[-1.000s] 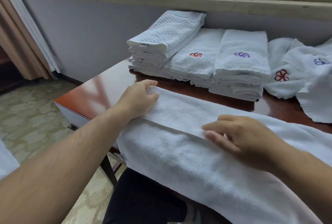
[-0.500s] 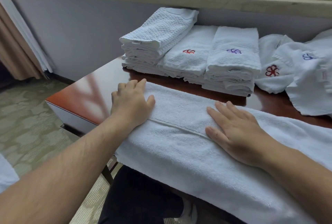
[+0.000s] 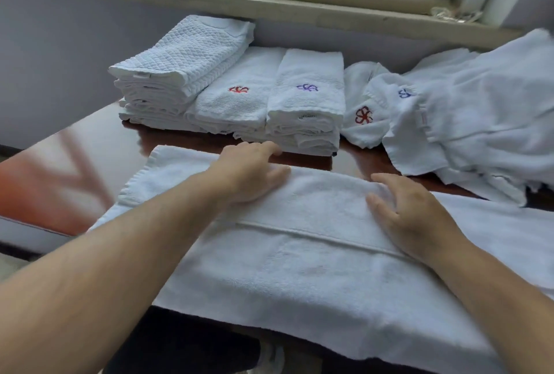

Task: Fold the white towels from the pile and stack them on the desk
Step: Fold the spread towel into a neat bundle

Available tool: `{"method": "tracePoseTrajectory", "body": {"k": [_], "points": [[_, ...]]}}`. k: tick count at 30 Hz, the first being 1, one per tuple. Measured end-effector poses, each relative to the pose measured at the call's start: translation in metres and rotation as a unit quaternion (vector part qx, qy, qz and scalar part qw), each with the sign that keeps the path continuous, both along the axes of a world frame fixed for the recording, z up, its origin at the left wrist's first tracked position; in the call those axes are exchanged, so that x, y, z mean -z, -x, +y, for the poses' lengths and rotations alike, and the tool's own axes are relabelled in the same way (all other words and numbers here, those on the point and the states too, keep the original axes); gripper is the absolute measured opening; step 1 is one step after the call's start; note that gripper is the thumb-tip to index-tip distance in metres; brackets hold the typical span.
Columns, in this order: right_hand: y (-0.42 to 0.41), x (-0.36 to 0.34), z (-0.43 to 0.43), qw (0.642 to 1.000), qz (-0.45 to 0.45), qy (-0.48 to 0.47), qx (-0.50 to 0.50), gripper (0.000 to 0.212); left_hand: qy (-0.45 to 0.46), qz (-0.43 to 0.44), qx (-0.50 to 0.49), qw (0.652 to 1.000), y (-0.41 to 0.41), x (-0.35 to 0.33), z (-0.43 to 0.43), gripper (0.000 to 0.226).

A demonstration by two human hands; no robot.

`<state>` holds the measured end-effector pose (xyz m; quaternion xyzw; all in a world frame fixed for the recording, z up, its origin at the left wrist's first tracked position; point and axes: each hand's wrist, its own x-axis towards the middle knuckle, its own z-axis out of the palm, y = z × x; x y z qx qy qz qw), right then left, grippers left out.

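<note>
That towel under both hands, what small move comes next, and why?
Probably a fold of its left end over toward the middle. The towel already lies as a long strip on the desk, with the left hand and right hand flat on it.

We've got a plain white terry towel (image 3: 299, 259) spread out up front, with a raised band (image 3: 314, 237) of the same white running across it. The tabletop (image 3: 60, 181) is glossy reddish-brown wood with pale reflections. At the back, the left stack (image 3: 177, 73) is white with a quilted diamond weave, the middle stack (image 3: 236, 97) is white with a red embroidered flower logo, and the one beside it (image 3: 308, 88) is white with a purple logo. The loose pile (image 3: 467, 115) on the right is white too, showing a dark red flower and a blue one. We see a grey-lavender wall (image 3: 60, 52) and a beige windowsill (image 3: 299, 10).
</note>
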<state>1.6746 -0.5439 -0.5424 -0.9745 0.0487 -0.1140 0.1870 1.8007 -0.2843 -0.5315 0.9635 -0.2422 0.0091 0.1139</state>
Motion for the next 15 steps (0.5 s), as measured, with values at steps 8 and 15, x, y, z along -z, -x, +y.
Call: {"method": "tracePoseTrajectory", "body": {"k": [8,15], "points": [[-0.005,0.002,-0.006,0.996,0.071,0.051,0.003,0.06,0.087,-0.097,0.05,0.99,-0.017,0.014,0.014,0.044],[-0.003,0.006,-0.01,0.992,0.104,0.069,-0.005,0.07,-0.022,-0.116,0.025,0.993,-0.012,0.01,0.013,0.054]]}}
